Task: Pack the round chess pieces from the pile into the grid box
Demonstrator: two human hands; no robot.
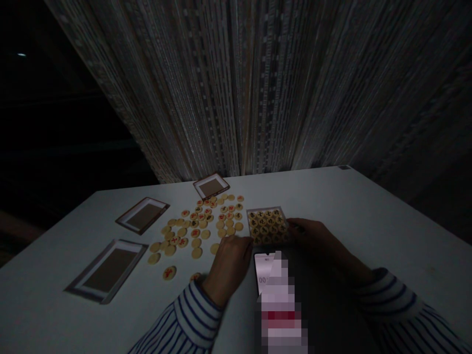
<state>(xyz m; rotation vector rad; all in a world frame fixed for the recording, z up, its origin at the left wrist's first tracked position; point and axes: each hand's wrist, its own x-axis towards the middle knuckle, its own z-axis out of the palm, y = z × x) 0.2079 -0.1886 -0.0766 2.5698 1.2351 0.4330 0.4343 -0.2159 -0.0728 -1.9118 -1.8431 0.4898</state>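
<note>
A shallow box (267, 227) holds rows of round xiangqi pieces with black characters, and it lies on the white table. My left hand (232, 260) is closed at the box's near left corner, its fingertips partly hidden. On the other side, my right hand (319, 238) grips the right edge of the box. Loose xiangqi pieces (195, 233) are scattered left of the box, some showing red or black characters and others plain faces. One red-marked piece (169, 273) lies apart from them, toward the near side.
Three framed trays or lids stand around the loose pieces: one near left (90, 286), one at the left (125, 222) and one at the back (197, 189). A lit phone (262, 273) lies before the box. A string curtain (228, 98) hangs behind the table (313, 189).
</note>
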